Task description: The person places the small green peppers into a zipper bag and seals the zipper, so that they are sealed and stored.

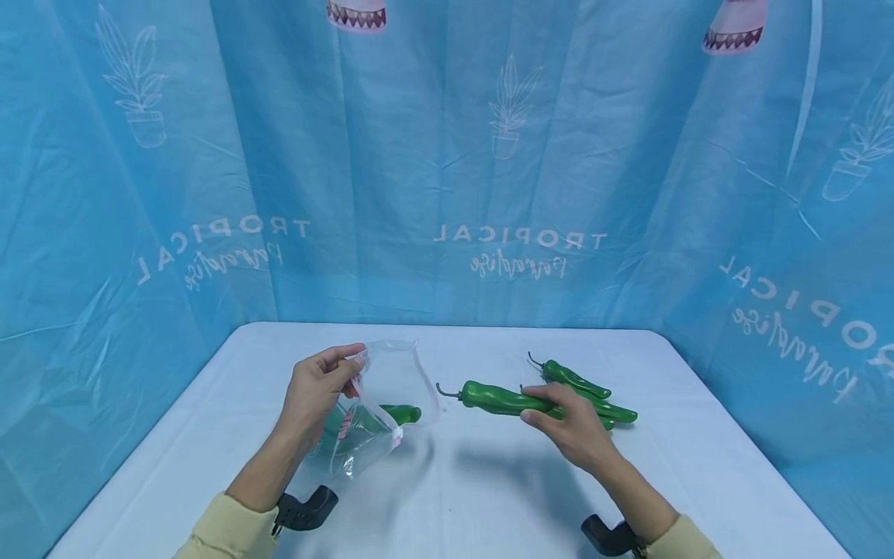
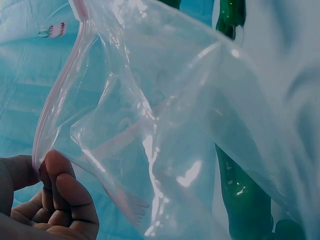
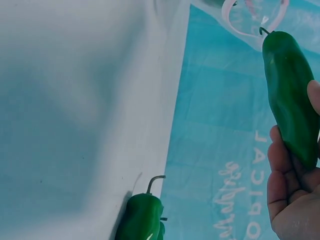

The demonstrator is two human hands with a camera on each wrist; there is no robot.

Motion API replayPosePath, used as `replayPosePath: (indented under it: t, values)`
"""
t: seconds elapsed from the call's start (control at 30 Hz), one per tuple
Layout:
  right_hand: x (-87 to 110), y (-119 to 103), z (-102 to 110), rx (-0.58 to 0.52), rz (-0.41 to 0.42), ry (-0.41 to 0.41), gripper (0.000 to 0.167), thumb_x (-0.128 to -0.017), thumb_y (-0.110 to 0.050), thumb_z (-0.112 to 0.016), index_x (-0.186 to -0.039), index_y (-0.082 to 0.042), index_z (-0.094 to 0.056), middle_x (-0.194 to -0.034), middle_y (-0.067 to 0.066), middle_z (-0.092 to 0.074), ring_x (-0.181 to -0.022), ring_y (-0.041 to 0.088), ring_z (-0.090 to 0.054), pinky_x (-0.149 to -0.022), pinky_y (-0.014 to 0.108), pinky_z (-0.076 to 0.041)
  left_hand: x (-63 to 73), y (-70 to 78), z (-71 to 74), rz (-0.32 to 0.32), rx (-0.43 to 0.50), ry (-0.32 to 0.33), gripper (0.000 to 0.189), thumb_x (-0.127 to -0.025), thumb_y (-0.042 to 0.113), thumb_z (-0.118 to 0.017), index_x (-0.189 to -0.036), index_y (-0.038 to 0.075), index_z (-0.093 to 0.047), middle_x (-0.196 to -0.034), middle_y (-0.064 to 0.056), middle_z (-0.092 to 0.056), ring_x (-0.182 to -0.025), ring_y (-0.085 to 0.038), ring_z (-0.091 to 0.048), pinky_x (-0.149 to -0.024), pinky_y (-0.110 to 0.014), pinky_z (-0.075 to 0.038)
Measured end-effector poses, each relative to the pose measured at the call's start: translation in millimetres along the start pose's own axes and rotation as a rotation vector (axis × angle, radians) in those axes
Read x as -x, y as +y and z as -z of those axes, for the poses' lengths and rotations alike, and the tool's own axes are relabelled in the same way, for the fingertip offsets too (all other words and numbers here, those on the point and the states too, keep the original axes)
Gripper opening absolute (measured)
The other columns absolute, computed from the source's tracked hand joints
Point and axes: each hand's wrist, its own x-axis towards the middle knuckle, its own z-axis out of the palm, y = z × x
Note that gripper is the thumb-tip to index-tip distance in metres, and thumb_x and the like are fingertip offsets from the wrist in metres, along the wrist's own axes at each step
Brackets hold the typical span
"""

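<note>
My left hand (image 1: 317, 392) pinches the rim of a clear zip bag (image 1: 391, 365) between thumb and fingers. The bag hangs with its mouth spread toward the right. A green pepper (image 1: 401, 414) overlaps the lower part of the bag in the head view, and green peppers (image 2: 245, 200) show through and beside the plastic in the left wrist view. With thumb and fingers, my right hand (image 1: 576, 427) grips a long green pepper (image 1: 496, 397) above the table. Its curved stem points left, close to the bag's mouth.
Several more green peppers (image 1: 573, 378) lie in a small pile on the right, partly hidden behind my right hand. A white-covered table (image 1: 482, 505) with rounded far corners lies beneath. Blue printed curtains (image 1: 433, 178) stand behind it and along both sides.
</note>
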Motion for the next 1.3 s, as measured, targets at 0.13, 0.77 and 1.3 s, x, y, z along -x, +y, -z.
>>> replayPosePath:
  t: [0.13,0.77,1.3]
  values:
    - [-1.3,-3,-1,-0.007,0.012,-0.011,0.037,-0.082,-0.028,-0.072,-0.117,-0.019,-0.066,-0.117,0.002,-0.064,-0.11,0.021,-0.055,-0.088,0.043,-0.045,0.1,-0.1,0.1,-0.002,0.004,-0.002,0.034,-0.093,0.022,-0.058,-0.124,0.008,-0.06,-0.075,0.003,-0.06,-0.064,-0.01,-0.055,-0.067,-0.023,-0.049]
    - [-11.1,-27,-15,-0.029,0.037,-0.075,0.034,-0.081,-0.032,-0.072,-0.113,-0.024,-0.066,-0.107,-0.008,-0.066,-0.1,0.012,-0.054,-0.084,0.035,-0.044,-1.2,0.6,-0.3,0.004,-0.001,-0.006,0.034,-0.093,0.023,-0.057,-0.125,0.009,-0.06,-0.075,0.005,-0.059,-0.065,-0.01,-0.056,-0.068,-0.022,-0.048]
    - [-23.3,-40,-33,0.007,0.052,-0.092,0.034,-0.08,-0.031,-0.072,-0.113,-0.026,-0.067,-0.103,-0.01,-0.064,-0.09,0.008,-0.049,-0.072,0.025,-0.042,-2.4,0.4,-2.1,0.004,-0.003,0.002,0.033,-0.093,0.023,-0.058,-0.123,0.009,-0.061,-0.073,0.006,-0.059,-0.064,-0.01,-0.055,-0.067,-0.024,-0.049]
